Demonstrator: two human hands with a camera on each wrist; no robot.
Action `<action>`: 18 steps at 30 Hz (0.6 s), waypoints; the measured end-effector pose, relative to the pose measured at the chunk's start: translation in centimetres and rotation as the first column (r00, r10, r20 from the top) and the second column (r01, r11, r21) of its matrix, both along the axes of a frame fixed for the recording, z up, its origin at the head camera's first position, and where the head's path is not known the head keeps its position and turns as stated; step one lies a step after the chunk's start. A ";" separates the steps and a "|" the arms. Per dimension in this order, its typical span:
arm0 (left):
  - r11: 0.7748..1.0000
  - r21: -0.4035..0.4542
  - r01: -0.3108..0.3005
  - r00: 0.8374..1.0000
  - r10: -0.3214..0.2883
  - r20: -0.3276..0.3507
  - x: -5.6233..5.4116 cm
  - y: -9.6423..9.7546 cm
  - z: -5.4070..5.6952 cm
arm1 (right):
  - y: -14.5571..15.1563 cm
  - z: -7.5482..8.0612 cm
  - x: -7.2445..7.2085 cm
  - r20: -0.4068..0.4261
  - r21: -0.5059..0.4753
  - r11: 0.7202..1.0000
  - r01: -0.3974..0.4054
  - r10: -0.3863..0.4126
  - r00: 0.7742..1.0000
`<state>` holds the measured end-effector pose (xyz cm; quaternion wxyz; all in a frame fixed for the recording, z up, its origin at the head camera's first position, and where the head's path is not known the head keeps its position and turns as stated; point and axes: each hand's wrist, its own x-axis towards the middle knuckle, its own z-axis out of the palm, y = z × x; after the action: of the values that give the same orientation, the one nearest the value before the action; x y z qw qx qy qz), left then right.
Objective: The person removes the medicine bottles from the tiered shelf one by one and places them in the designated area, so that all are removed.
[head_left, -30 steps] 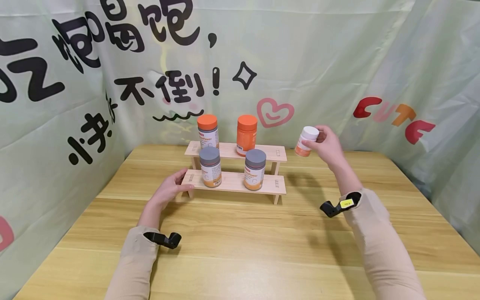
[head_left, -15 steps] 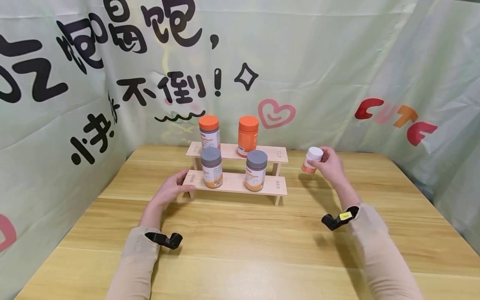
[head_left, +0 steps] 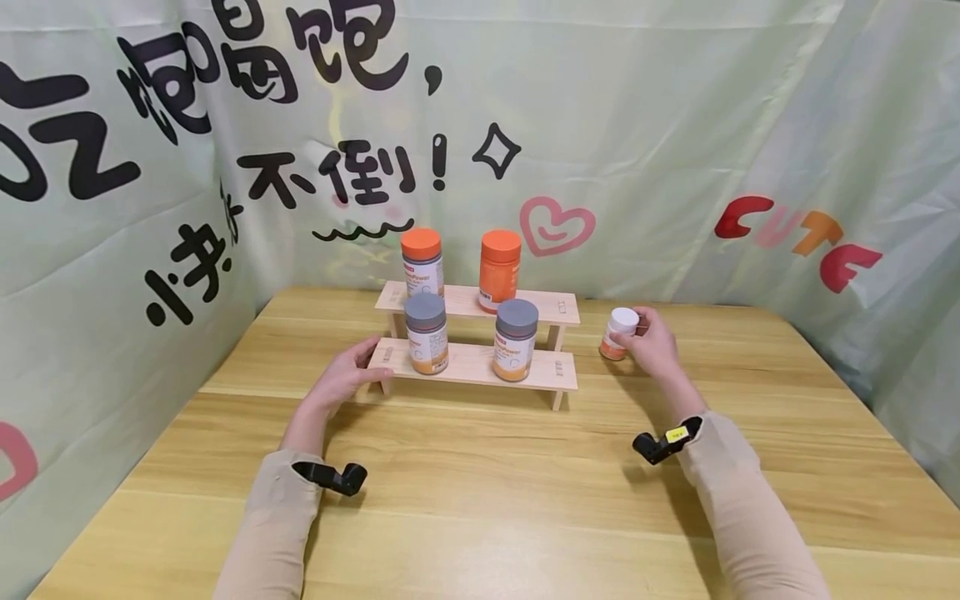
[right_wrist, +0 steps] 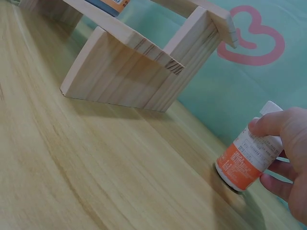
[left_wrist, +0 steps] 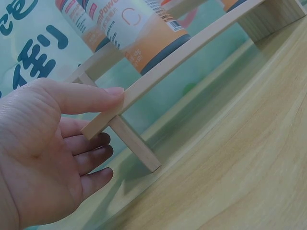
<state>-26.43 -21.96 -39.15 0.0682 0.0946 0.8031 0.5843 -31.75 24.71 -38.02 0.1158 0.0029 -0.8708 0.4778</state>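
Note:
My right hand (head_left: 651, 342) pinches a small pill bottle (head_left: 618, 333) with a white cap and a white and orange label. Its base is at the tabletop, right of the rack; in the right wrist view the bottle (right_wrist: 249, 155) has a dark shadow by its base. A two-tier wooden rack (head_left: 468, 367) stands mid-table. At its left end, my left hand (head_left: 343, 375) grips the lower board, thumb on the front edge and fingers behind. Two grey-lidded jars, left (head_left: 427, 335) and right (head_left: 514, 342), stand on the lower tier.
On the upper tier stand an orange-lidded jar (head_left: 422, 260) with a white label and an all-orange jar (head_left: 499, 271). A printed cloth (head_left: 630, 125) hangs behind and beside the wooden table (head_left: 480, 483). Each sleeve cuff bears a black wrist camera.
My right hand has lowered the pill bottle from the air to the tabletop and turned it more upright. The left hand still holds the rack's end, and the jars stand as before.

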 end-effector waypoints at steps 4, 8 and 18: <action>1.000 0.006 -0.002 1.000 0.002 0.013 -0.2 0.0 -0.1 | 0.0 -0.3 -0.2 -0.004 0.013 1.000 -0.005 0.005 1.000; 1.000 0.008 -0.004 1.000 0.004 0.029 -0.3 0.0 -0.1 | 0.1 -0.4 -0.2 -0.008 0.012 1.000 -0.016 0.016 1.000; 1.000 -0.006 -0.013 1.000 0.013 0.020 0.1 0.1 0.2 | 0.7 1.1 0.7 0.011 -0.029 0.996 -0.087 0.087 0.996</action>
<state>-26.28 -21.85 -38.96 0.0729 0.0832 0.8045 0.5835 -31.08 25.39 -36.93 0.0897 0.0362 -0.8636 0.4949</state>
